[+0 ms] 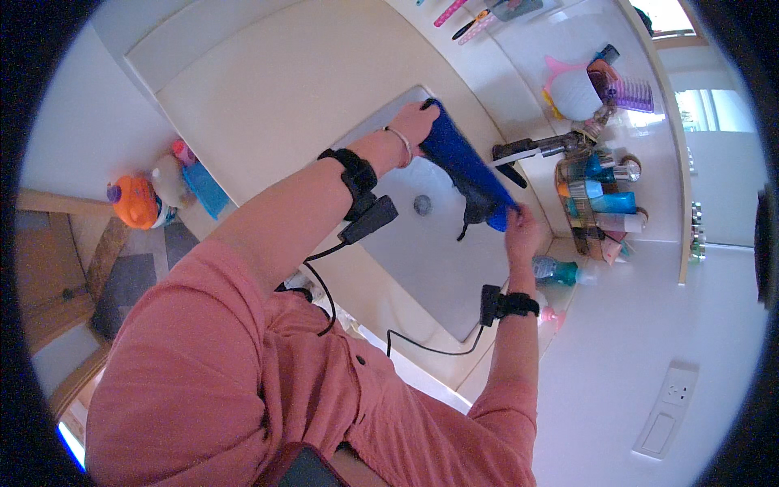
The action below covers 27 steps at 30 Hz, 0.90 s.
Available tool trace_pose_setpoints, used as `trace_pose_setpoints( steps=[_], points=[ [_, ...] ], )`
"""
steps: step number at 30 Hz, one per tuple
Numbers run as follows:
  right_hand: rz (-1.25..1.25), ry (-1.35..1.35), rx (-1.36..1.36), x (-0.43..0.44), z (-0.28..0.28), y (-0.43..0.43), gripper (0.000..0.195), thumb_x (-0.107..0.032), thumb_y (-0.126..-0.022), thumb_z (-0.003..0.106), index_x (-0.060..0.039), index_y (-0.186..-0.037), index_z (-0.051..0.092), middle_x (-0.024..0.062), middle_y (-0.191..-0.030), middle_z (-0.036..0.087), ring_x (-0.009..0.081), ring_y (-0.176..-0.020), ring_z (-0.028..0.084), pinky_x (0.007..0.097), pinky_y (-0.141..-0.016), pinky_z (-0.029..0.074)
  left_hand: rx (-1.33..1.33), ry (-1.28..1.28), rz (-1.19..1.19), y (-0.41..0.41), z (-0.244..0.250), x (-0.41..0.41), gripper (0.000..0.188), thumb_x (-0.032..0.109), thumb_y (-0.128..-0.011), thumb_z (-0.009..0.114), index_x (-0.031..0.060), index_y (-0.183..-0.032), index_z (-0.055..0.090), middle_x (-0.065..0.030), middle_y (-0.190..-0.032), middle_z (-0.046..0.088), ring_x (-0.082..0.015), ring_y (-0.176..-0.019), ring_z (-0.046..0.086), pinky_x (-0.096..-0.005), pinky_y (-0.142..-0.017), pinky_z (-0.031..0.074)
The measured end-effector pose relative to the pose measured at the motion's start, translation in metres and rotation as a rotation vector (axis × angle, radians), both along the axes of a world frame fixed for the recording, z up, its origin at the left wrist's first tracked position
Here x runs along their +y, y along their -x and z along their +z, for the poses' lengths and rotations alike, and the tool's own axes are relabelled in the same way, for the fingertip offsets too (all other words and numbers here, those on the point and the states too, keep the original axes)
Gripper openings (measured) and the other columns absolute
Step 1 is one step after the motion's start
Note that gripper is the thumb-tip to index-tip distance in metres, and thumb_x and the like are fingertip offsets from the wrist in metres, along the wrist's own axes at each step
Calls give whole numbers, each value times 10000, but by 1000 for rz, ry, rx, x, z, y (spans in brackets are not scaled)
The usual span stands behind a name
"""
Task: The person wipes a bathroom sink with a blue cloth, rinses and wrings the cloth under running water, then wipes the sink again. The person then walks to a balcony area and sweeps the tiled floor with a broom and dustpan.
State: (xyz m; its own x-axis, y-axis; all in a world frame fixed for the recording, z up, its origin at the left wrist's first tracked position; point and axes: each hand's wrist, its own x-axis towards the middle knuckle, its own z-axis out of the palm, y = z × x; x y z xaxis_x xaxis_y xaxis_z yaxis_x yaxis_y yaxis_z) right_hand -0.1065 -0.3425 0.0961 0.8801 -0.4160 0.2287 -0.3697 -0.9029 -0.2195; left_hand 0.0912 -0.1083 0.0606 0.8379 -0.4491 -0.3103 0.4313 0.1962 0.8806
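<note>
A dark blue piece of cloth (465, 161) with a black part and a thin dangling black strip is stretched between my two hands above a white sink basin (420, 262). My left hand (420, 122), with a bracelet at the wrist, grips its upper end, where a bit of black edging shows. The lower end is pinched in the fingers of my right hand (522, 230), which is slightly blurred. Beneath the cloth, the round drain (422, 205) of the basin is visible. A dark faucet (535, 149) stands close beside the cloth's right edge.
A clear organizer (575, 207) of bottles stands behind the faucet. Near my right hand is a bottle with a green part (566, 273). An orange container (134, 201) sits at far left. Black cables (432, 350) run from straps on both wrists. A wall socket (674, 389) is at lower right.
</note>
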Motion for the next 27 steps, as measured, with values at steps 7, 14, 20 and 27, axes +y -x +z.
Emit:
trace_pose_setpoints(
  steps=[7,14,20,27],
  points=[
    [180,-191,292,10,-42,63,339,-258,-810,624,-57,-1082,599,152,-1014,623,307,-936,598,363,-826,460,-919,-946,-861,16,-102,43,234,188,-766,617,-6,-898,613,-152,-850,643,-284,-785,638,-357,-690,521],
    [-53,-696,243,33,43,120,260,-115,-865,578,-1,-1099,575,75,-999,617,123,-939,565,254,-811,453,-788,-883,-591,21,-24,48,290,205,-784,541,0,-983,593,-195,-984,603,-317,-928,590,-385,-822,470],
    [-135,-560,307,99,123,191,328,-66,-785,633,-53,-1109,585,92,-946,655,161,-888,607,303,-773,462,-1245,-796,-587,25,80,149,351,146,-805,513,25,-1133,484,-163,-1120,513,-322,-1030,514,-389,-882,433],
    [-65,-244,397,203,114,217,387,-41,-800,532,-24,-1181,469,186,-1154,516,358,-1102,472,411,-934,377,-1663,-955,-879,98,125,226,412,170,-769,542,-26,-1125,473,-190,-1102,503,-327,-1043,490,-427,-879,428]
  ],
)
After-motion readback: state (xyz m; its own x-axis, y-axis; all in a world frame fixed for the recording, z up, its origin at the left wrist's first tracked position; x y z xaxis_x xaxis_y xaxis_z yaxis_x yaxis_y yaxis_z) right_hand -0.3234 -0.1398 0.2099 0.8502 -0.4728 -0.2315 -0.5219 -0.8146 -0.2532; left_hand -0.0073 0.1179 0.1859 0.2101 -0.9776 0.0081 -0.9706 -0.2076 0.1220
